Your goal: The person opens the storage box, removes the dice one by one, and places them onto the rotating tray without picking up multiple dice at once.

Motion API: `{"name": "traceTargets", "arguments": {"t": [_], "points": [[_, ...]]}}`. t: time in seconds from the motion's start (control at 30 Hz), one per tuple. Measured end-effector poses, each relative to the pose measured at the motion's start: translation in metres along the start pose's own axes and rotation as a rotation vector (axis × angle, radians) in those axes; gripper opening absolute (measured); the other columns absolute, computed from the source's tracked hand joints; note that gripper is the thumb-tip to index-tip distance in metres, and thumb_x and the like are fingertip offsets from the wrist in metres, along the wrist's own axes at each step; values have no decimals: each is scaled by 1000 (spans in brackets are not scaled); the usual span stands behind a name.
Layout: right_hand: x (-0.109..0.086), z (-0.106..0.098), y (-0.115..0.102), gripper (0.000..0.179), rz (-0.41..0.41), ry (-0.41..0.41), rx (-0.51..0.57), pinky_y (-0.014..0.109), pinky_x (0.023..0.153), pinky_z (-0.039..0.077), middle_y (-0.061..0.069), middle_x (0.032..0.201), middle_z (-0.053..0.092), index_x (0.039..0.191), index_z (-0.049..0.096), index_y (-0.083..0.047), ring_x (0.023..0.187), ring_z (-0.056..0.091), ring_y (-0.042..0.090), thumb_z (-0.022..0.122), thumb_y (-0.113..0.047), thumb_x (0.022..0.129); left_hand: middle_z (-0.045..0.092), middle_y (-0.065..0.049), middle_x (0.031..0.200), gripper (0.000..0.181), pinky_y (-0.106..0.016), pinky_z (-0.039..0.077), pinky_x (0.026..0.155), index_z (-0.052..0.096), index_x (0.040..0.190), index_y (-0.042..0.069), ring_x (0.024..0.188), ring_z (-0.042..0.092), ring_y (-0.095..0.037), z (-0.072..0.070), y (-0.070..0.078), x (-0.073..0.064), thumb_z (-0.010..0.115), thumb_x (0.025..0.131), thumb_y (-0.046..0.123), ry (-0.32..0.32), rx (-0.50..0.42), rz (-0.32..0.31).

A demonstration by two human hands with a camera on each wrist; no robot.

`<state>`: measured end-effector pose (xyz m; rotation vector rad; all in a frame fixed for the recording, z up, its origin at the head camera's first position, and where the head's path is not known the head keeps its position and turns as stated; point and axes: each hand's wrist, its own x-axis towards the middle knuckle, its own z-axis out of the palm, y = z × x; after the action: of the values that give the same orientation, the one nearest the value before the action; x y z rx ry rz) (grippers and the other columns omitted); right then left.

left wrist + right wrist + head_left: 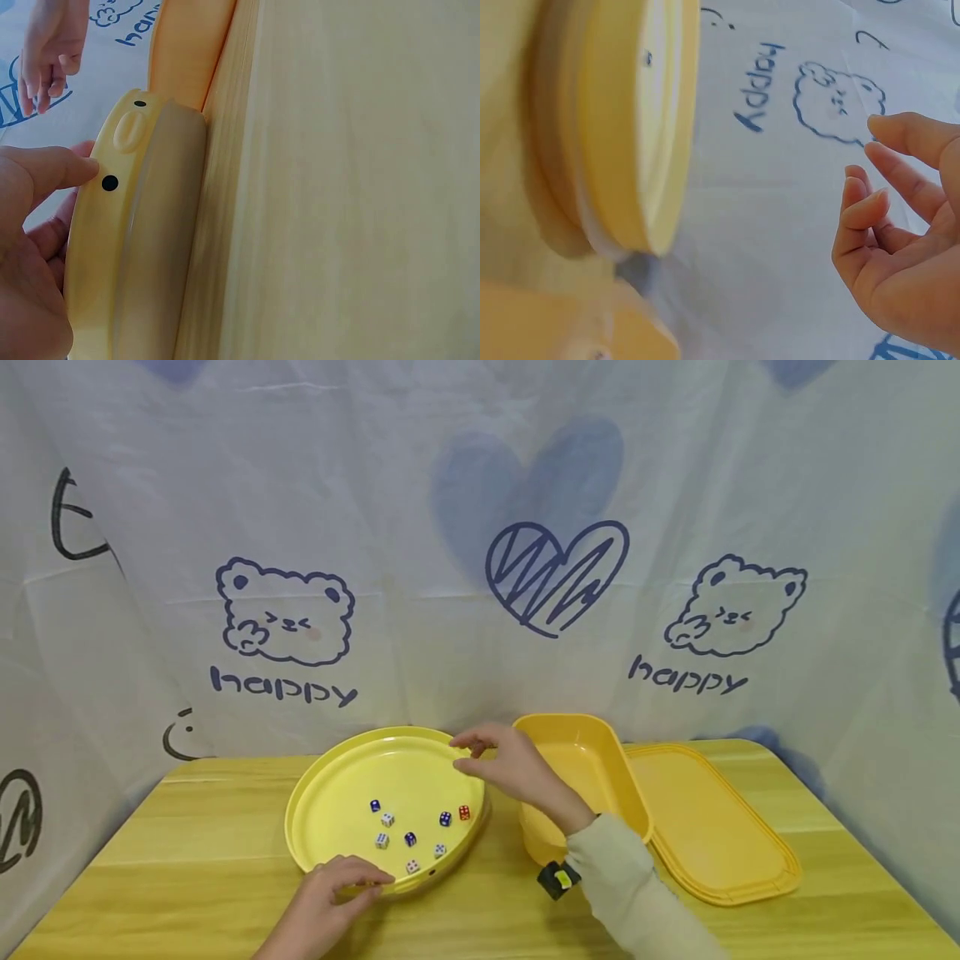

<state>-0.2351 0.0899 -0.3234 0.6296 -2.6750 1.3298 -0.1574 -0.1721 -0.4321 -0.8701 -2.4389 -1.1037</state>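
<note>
A round yellow tray (322,777) with a raised rim lies on the table, a face with black dot eyes on its side. Several dice are scattered in it, among them a red die (464,812), a blue die (446,818) and a white die (382,841). At the near rim, my left hand (330,897) pinches the tray, its thumb (64,166) on the outer wall and its fingers partly hidden behind the rim. My right hand (517,766) hovers over the tray's far right edge, fingers loosely bent, with nothing visible between them in the right wrist view.
Right of the tray stands a deep orange-yellow box (573,727), under my right forearm. Its flat lid (712,822) lies farther right. A black strap with a yellow piece (558,879) shows at my right sleeve. A printed white cloth (420,568) hangs behind the table.
</note>
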Motion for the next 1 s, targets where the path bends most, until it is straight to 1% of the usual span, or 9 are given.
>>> {"name": "traceTargets", "arguments": {"t": [0.1,0.2,0.3,0.43,0.67,0.83,1.0], "points": [[11,-12,1,24,30,15,3,30,76,51,2,106,67,111,71,-9,92,57,19,72,-14,88,70,8,93,18,-30,51,73,74,94,15,85,61,-9,-1,0,-1,73,82,2,-4,-7,-9],[22,-22,7,26,47,35,25,30,75,50,5,106,67,113,70,-5,92,56,21,71,-14,89,70,8,93,17,-30,51,72,74,94,15,85,61,-8,-1,0,-2,72,82,2,-7,-12,-15],[31,-29,17,28,60,54,37,29,76,50,9,107,67,116,67,0,93,56,23,69,-13,90,70,8,93,17,-30,50,72,74,94,15,85,60,-7,-1,0,-2,72,83,3,-7,-13,-12],[41,-34,38,30,89,74,42,32,80,49,13,111,66,118,65,2,96,55,25,67,-12,91,70,8,93,17,-30,50,72,74,95,15,85,60,-7,-1,0,-2,73,83,3,2,-11,-1],[49,-38,77,30,166,116,91,36,85,49,15,113,64,118,64,3,101,56,28,65,-12,93,70,8,92,19,-30,50,73,74,94,15,86,61,-8,0,-2,-1,73,81,1,8,-13,31],[53,-36,99,27,175,131,73,36,83,50,18,109,65,115,65,7,99,58,30,64,-7,92,71,8,92,19,-30,51,73,74,94,15,86,62,-8,0,-3,0,74,81,1,11,-15,44],[54,-32,116,24,193,133,66,38,85,50,20,105,66,110,66,9,98,59,32,66,-3,89,70,8,92,17,-30,51,75,74,94,15,87,62,-8,-1,-1,0,74,82,3,-2,-20,15]]}}
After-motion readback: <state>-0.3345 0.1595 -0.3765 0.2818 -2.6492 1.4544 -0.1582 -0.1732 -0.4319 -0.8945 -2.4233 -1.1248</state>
